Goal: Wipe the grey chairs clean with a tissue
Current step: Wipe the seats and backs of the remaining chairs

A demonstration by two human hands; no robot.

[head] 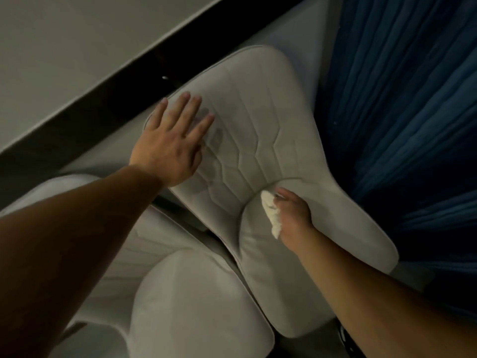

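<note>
Chairs: two grey, one [258, 140] under both hands, another [196, 301] nearer.
Left hand [170, 148]: fingers straight, spread flat on seat.
Right hand [294, 215]: fingers curled, pinching tissue.
Tissue [271, 213]: one, crumpled, left of right fingers, at seat crease.

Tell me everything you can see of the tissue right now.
The tissue is a small white wad, crumpled and soft-looking, like paper. The right hand grips it, fingers curled round it, so only a bunched strip shows along the hand's left side, from near the fingertips down past the palm. It is pressed against the grey chair, at the curved seam where the quilted panel meets the smooth padded part. Whether it is damp or soiled cannot be told in this dim light.
</note>
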